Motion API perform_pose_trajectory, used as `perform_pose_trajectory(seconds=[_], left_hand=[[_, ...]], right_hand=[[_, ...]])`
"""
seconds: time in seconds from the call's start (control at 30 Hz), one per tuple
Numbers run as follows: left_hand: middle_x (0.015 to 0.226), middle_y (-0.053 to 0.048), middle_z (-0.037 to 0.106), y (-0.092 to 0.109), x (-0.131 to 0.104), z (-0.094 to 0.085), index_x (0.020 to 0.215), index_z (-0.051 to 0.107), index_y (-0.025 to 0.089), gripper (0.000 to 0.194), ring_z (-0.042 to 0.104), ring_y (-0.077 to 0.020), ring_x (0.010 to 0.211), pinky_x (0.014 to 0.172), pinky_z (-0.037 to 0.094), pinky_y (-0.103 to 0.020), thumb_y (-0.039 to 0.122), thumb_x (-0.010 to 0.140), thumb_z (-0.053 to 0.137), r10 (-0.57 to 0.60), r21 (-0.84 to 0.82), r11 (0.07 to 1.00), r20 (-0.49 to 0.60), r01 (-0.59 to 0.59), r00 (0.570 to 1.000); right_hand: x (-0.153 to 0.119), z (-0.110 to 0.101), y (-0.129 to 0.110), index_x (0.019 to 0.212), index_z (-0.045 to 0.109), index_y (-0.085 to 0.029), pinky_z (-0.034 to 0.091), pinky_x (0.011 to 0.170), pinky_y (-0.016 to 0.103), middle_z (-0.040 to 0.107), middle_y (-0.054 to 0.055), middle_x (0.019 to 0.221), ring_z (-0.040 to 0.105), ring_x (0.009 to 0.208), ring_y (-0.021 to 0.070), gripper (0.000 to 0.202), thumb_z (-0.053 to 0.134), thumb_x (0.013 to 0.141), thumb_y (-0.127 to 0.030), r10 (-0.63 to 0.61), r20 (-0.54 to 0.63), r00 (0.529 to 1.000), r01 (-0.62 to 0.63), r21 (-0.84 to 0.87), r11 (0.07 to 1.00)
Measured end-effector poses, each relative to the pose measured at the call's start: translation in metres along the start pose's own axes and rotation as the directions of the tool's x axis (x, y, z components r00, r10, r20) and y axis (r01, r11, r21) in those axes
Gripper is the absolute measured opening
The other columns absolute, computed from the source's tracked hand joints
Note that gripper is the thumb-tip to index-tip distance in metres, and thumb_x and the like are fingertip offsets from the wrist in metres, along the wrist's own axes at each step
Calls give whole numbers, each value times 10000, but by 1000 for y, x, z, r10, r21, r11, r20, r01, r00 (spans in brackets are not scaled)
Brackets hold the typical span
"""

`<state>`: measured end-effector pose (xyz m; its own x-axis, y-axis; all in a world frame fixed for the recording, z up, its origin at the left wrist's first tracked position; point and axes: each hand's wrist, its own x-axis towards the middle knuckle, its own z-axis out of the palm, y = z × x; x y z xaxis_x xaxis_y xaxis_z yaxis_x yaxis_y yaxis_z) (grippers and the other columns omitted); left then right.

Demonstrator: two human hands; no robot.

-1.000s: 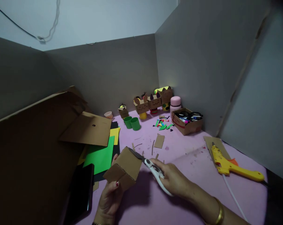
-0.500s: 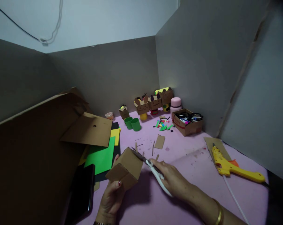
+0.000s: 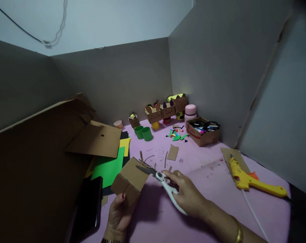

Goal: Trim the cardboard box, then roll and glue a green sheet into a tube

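Observation:
My left hand [image 3: 120, 213] grips a small cardboard box [image 3: 130, 179] from below, thumb on its near side; the other fingers are mostly hidden behind it. The box is tilted above the table. In my right hand [image 3: 188, 194] is a pair of scissors [image 3: 171, 192] with white handles and dark blades. The blades lie across the box's upper right edge, one over its top face. Thin cardboard strips [image 3: 141, 156] show just behind that edge, and a flat cardboard piece [image 3: 172, 153] lies beyond on the table.
A yellow glue gun [image 3: 249, 180] rests at right on cardboard. Green cups [image 3: 147, 134], decorated cardboard boxes [image 3: 154, 116], paper scraps [image 3: 176, 135] and a box of pens [image 3: 205, 136] stand farther back. At left are green paper [image 3: 109, 168], a black phone or tablet [image 3: 89, 206] and large cardboard [image 3: 94, 140].
My left hand has shifted the box slightly left and down, turning it a little. The scissor blades now lie over its top face and are more visible; a cardboard strip behind has moved left.

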<state>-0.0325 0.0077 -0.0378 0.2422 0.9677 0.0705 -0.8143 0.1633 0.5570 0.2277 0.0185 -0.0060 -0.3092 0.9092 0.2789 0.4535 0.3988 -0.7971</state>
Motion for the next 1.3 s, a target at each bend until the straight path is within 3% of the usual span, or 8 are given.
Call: perform_pose_trajectory(seconds=[0.27,0.77,0.83,1.0,1.2,1.3], left_hand=[[1185,-50,702,-3,0,-2,1252,589,282,441,588,-257,1159,1040,414,-396,149,833,551,8,-69,998,147,2,989],[1309,-66,613,-5,1,-6,1268,570,286,454,500,-287,1242,1080,333,-445,174,828,578,8,-83,997,132,3,991],[1321,-59,604,-4,0,-6,1291,545,302,492,496,-289,1246,1081,335,-445,175,818,590,14,-74,997,131,-5,991],[1260,-36,654,-1,-2,-3,1293,541,319,522,566,-261,1183,1043,411,-405,108,816,557,19,-23,1000,99,-17,995],[1240,-48,670,-1,0,-1,1260,578,315,509,582,-288,1163,1032,419,-437,120,790,605,22,-21,1000,42,-21,999],[1171,-52,710,-2,1,0,1207,626,290,462,618,-275,1117,1021,435,-415,122,778,622,10,-37,999,67,-7,998]], right_hand=[[0,-3,0,1114,655,-232,448,678,282,623,31,802,568,735,185,418,578,727,-95,-25,-19,999,26,56,998],[1,-6,-2,1009,699,-219,451,673,274,665,27,760,582,707,184,279,616,756,-134,-42,-32,999,44,48,998],[1,-6,-1,1042,697,-224,461,690,277,674,31,781,586,720,185,306,613,760,-138,-42,-12,999,42,67,997],[1,-2,1,1299,558,-230,483,747,313,630,70,915,598,811,207,601,639,713,-122,-10,21,1000,9,58,998],[2,1,4,1264,589,-250,483,750,320,628,63,902,611,816,212,560,639,719,-131,13,-6,1000,-12,64,998],[2,-2,2,1208,632,-230,480,730,314,645,62,862,611,787,211,490,624,729,-127,7,-23,1000,-6,41,999]])
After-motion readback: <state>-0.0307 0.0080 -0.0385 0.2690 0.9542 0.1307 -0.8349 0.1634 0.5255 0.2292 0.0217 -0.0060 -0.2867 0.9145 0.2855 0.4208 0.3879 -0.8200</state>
